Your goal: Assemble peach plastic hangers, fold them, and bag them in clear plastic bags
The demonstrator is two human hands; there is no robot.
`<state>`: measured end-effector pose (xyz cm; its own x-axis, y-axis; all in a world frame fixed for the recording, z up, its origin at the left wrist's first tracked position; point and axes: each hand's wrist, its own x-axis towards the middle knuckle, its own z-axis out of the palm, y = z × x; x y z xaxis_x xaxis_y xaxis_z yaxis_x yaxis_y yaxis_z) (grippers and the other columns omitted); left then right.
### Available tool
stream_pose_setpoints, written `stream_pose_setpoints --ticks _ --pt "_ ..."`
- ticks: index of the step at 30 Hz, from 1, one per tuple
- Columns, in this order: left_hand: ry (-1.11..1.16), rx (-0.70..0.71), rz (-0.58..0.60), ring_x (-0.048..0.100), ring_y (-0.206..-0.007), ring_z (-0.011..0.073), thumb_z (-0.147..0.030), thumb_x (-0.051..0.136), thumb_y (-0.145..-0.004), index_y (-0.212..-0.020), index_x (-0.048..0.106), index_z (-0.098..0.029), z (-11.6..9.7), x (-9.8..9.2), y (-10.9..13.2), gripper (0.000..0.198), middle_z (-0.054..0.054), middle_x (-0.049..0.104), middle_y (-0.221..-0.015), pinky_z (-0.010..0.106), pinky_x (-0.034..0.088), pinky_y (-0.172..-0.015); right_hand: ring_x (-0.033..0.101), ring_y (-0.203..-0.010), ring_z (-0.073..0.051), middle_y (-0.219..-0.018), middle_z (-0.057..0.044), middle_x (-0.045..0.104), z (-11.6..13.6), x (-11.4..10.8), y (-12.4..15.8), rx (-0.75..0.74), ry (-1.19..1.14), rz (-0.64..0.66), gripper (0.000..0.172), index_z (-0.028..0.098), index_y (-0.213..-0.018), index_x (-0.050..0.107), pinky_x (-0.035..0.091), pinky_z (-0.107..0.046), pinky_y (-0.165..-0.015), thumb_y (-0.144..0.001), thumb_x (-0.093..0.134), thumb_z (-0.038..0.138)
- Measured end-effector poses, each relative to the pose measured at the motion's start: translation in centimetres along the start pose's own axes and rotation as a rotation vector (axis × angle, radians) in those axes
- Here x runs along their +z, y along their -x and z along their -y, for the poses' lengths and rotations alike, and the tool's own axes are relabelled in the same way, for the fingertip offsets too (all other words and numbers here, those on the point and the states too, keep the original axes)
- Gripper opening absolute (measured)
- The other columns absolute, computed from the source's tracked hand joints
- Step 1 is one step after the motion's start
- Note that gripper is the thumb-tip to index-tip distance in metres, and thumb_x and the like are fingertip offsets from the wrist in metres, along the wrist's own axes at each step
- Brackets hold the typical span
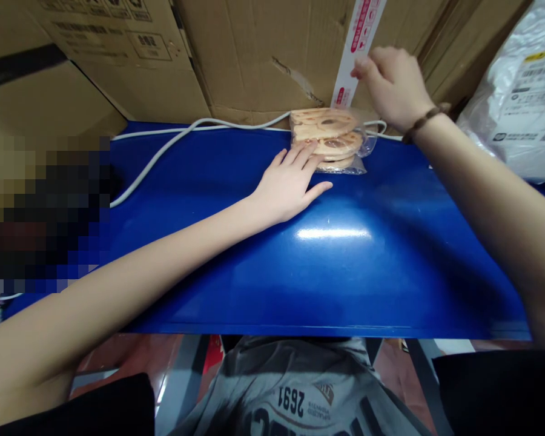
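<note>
Light wooden pieces with rounded ends and dark oval spots [340, 144] lie stacked in clear plastic bags at the back of the blue tabletop. My left hand [287, 183] rests with outstretched fingers on the near left part of the stack, its thumb apart over the table. Above and to the right of the stack, my right hand [394, 82] is raised in front of a cardboard box, with a brown bracelet [424, 123] at the wrist. Its fingers are curled; whatever they may hold is hidden from me.
Large cardboard boxes [254, 54] line the back, one with white-and-red printed tape [352, 60]. A white cable [157, 154] runs along the rear left of the blue table [254, 284]. At right stands a plastic-wrapped parcel with labels [522, 103]. The far left is pixelated.
</note>
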<state>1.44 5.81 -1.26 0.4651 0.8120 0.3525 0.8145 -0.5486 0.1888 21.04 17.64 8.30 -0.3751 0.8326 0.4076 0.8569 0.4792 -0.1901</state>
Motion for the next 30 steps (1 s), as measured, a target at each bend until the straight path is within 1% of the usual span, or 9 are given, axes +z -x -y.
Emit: stream_pose_setpoints --ticks 3,6,9,11,13,16,19,26,30 --pt "-0.013 0.006 0.003 0.029 -0.154 0.0404 -0.050 0.051 -0.103 -0.150 0.048 -0.005 -0.7 -0.2 0.2 0.065 0.026 0.031 -0.164 0.063 0.026 -0.123 0.056 -0.123 -0.029 -0.124 -0.014 0.066 1.4 -2.2 3.5 -0.055 0.070 -0.137 0.045 0.012 -0.118 0.067 0.037 -0.047 -0.111 -0.105 0.037 0.043" --pt "-0.035 0.048 0.032 0.023 -0.156 0.0403 -0.051 0.052 -0.103 -0.151 0.042 0.001 -2.0 -0.7 0.9 0.072 0.029 0.025 -0.165 0.060 0.023 -0.126 0.054 -0.124 -0.033 -0.126 -0.013 0.064 3.0 -2.7 8.3 -0.190 0.139 -0.160 0.038 0.019 -0.116 0.067 0.039 -0.052 -0.109 -0.101 0.041 0.043" --pt "-0.020 0.115 0.091 0.024 -0.156 0.0376 -0.049 0.050 -0.104 -0.153 0.039 0.003 -3.2 -1.2 2.0 0.072 0.029 0.028 -0.164 0.053 0.023 -0.127 0.056 -0.121 -0.037 -0.124 -0.011 0.064 3.9 -1.5 12.8 -0.328 0.157 -0.033 0.042 0.023 -0.115 0.068 0.045 -0.060 -0.102 -0.101 0.038 0.049" --pt "-0.008 0.149 0.158 0.024 -0.156 0.0341 -0.048 0.046 -0.106 -0.155 0.037 0.001 -3.5 -1.3 2.9 0.070 0.025 0.030 -0.165 0.049 0.024 -0.128 0.058 -0.121 -0.036 -0.129 -0.012 0.064 3.9 -0.1 15.0 -0.345 0.104 0.117 0.044 0.023 -0.124 0.067 0.048 -0.057 -0.102 -0.102 0.039 0.049" --pt "-0.010 0.154 0.226 0.022 -0.158 0.0313 -0.047 0.042 -0.107 -0.157 0.034 -0.001 -3.2 -1.3 3.8 0.068 0.022 0.027 -0.167 0.048 0.022 -0.129 0.057 -0.128 -0.034 -0.141 -0.015 0.059 3.4 1.3 16.5 -0.334 0.060 0.188 0.053 0.019 -0.140 0.059 0.047 -0.054 -0.109 -0.103 0.038 0.051" --pt "-0.025 0.112 0.308 0.021 -0.158 0.0315 -0.051 0.039 -0.108 -0.160 0.029 -0.003 -2.2 -1.3 4.6 0.072 0.020 0.022 -0.168 0.050 0.023 -0.128 0.047 -0.143 -0.035 -0.157 -0.020 0.046 2.3 2.7 17.4 -0.333 0.016 0.283 0.071 0.011 -0.155 0.044 0.041 -0.055 -0.117 -0.103 0.037 0.059" --pt "-0.051 0.107 0.342 0.029 -0.155 0.0343 -0.054 0.039 -0.107 -0.160 0.031 -0.003 -1.6 -1.4 4.7 0.074 0.021 0.027 -0.167 0.051 0.026 -0.127 0.038 -0.149 -0.037 -0.163 -0.020 0.036 1.5 3.1 17.5 -0.346 -0.005 0.340 0.076 0.014 -0.158 0.040 0.037 -0.059 -0.118 -0.102 0.036 0.064" --pt "-0.113 0.123 0.316 0.034 -0.152 0.0352 -0.050 0.040 -0.108 -0.158 0.034 -0.001 -2.1 -1.5 4.7 0.071 0.023 0.032 -0.164 0.050 0.028 -0.126 0.036 -0.151 -0.036 -0.163 -0.020 0.034 1.7 2.9 17.3 -0.356 0.030 0.359 0.074 0.014 -0.157 0.044 0.036 -0.058 -0.119 -0.103 0.035 0.064" --pt "-0.055 0.097 0.330 0.023 -0.157 0.0332 -0.054 0.038 -0.107 -0.160 0.030 -0.004 -1.8 -1.3 4.8 0.074 0.020 0.026 -0.167 0.051 0.022 -0.128 0.038 -0.149 -0.037 -0.162 -0.021 0.036 1.7 2.8 17.4 -0.373 0.043 0.359 0.072 0.013 -0.156 0.045 0.037 -0.060 -0.118 -0.104 0.036 0.061"
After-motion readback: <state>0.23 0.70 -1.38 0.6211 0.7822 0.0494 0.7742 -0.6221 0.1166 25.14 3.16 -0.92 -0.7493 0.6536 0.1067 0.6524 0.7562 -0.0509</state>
